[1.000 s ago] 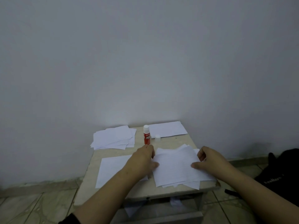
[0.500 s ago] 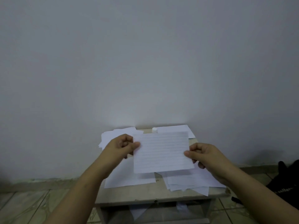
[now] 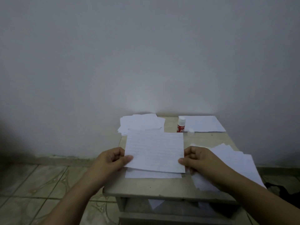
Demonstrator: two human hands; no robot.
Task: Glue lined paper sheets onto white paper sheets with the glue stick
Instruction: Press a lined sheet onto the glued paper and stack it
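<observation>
Midway through, by the look of it. Lined white paper sheet (image 3: 154, 150) pinched at both lower corners, left hand (image 3: 110, 161) and right hand (image 3: 199, 161) each with thumb on top, held just over a plain white paper sheet (image 3: 152, 175) lying flat on the small beige worktop (image 3: 146, 187). No glue visible on either; pressing down yet to come. Red glue stick (image 3: 181, 126) standing upright at the back, uncapped, small white cap (image 3: 191, 131) just beside it. Loose paper stacks at back left (image 3: 141, 123) and right (image 3: 235, 164), another sheet at back right (image 3: 204, 124); right stack crowding the right wrist.
</observation>
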